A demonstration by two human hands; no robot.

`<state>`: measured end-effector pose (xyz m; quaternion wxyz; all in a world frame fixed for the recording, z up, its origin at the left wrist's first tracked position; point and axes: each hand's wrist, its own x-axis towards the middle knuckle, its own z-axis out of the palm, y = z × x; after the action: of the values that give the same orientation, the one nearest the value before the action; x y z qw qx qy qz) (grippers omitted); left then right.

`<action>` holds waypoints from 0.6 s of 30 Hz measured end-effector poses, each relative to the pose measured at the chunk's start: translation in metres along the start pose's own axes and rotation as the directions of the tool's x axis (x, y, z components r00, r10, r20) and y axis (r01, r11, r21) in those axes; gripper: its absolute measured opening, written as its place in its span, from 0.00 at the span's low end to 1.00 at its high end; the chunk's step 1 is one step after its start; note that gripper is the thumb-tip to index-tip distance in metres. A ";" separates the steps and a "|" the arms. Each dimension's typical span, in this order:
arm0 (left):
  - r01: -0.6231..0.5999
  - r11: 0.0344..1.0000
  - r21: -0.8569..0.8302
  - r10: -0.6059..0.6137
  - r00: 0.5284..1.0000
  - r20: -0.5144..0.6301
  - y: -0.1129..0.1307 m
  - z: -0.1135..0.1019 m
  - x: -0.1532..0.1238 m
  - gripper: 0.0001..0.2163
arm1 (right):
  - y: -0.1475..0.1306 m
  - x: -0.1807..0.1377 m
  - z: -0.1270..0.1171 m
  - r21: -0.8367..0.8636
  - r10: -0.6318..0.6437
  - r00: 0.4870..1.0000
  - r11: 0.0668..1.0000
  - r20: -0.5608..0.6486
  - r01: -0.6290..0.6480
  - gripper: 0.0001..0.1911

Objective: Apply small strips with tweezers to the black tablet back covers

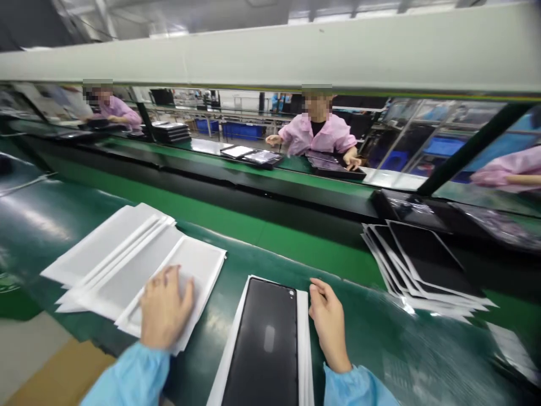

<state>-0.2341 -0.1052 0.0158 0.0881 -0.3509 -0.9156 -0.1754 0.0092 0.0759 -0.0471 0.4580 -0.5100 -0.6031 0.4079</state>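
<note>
My left hand (166,307) lies on the top white sheet of a fanned stack of white sheets (114,256), its fingers apart and gripping nothing. In front of me is a flat black panel (262,338) with a small pale oblong mark and a round spot near its upper right corner. It rests on more white sheets (303,338), and its near end is cut off by the frame. Just right of that pile, my right hand (327,321) is held with loosely bent fingers and nothing visible in them. Both wrists have light blue sleeves.
The green worktable (363,349) carries another pile of black-faced white sheets (426,265) at right. Beyond runs a green belt (270,234), then black trays (338,169). Co-workers in pink (316,135) work opposite. A long pale beam (270,56) crosses overhead.
</note>
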 end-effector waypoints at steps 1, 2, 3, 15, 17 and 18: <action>0.058 0.986 0.154 -0.054 0.998 -0.033 -0.015 0.000 0.012 0.23 | 0.000 0.000 0.000 0.006 0.007 1.000 1.000 0.022 -0.007 0.20; 0.079 0.976 0.202 -0.070 0.996 -0.053 -0.028 0.001 0.021 0.22 | 0.000 0.001 0.000 0.008 0.011 0.999 1.000 0.040 -0.011 0.20; 0.088 0.968 0.234 -0.076 0.995 -0.059 -0.039 0.002 0.028 0.20 | 0.000 0.002 0.000 0.010 0.013 0.998 1.000 0.055 -0.013 0.20; -0.128 0.878 -0.461 -0.022 0.952 -0.307 0.010 -0.052 -0.015 0.08 | -0.094 -0.018 0.011 0.297 -0.028 0.921 0.950 0.387 -0.096 0.23; -0.034 0.808 -0.588 -0.068 0.986 -0.150 0.026 -0.050 -0.024 0.09 | -0.117 -0.018 0.018 0.390 -0.040 0.887 0.906 0.460 -0.162 0.24; 0.033 0.765 -0.643 -0.097 0.993 -0.064 0.032 -0.047 -0.028 0.10 | -0.126 -0.018 0.019 0.421 -0.058 0.881 0.891 0.470 -0.167 0.23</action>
<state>-0.1899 -0.1179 0.0595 -0.0004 -0.3194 -0.8074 -0.4961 -0.0389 0.0395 0.0661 0.3910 -0.2930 -0.5700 0.6606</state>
